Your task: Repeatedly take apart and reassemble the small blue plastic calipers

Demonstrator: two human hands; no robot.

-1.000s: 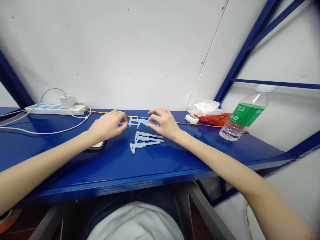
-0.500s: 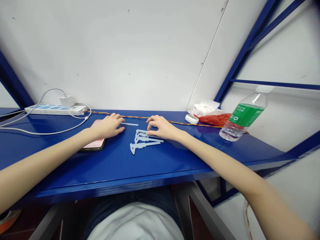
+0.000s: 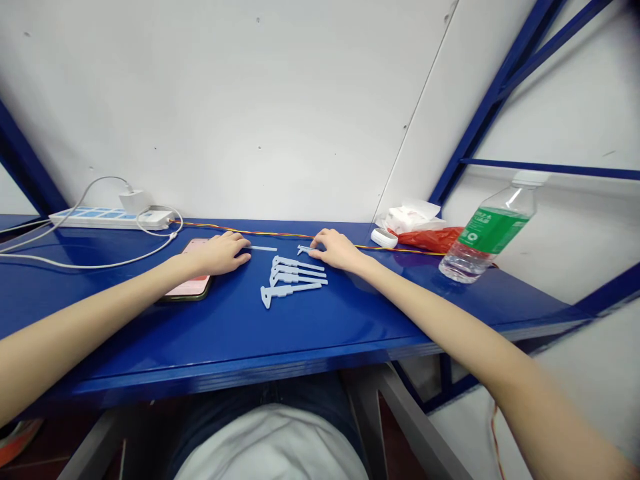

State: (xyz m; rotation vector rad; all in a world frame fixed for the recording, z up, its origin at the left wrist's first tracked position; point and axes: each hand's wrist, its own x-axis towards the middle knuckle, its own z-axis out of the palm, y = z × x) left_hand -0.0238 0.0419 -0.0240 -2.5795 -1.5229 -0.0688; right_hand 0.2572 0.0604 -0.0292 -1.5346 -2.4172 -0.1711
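Several pale grey plastic calipers [image 3: 291,289] lie in a loose stack on the blue table, between my hands. My right hand [image 3: 336,251] is behind and right of them, thumb and fingers curled on another caliper [image 3: 304,250]; its jaws stick out to the left and its rest is hidden under the hand. My left hand [image 3: 223,253] lies over a phone [image 3: 193,288], palm down, fingers extended and thumb apart. From beyond its fingertips a thin pale strip [image 3: 263,249], like a caliper's beam, reaches right; its other end is covered.
A tilted-looking water bottle [image 3: 483,233] stands at the right, near a red bag [image 3: 425,239], a tissue pack [image 3: 413,217] and a white oval device [image 3: 384,238]. On the left are a power strip [image 3: 100,219] and white cables. A twisted wire [image 3: 270,233] runs along the back.
My right hand has shifted right and slightly back, off the stacked calipers, uncovering their beams and the jaws of the caliper at its fingertips. My left hand stays put.
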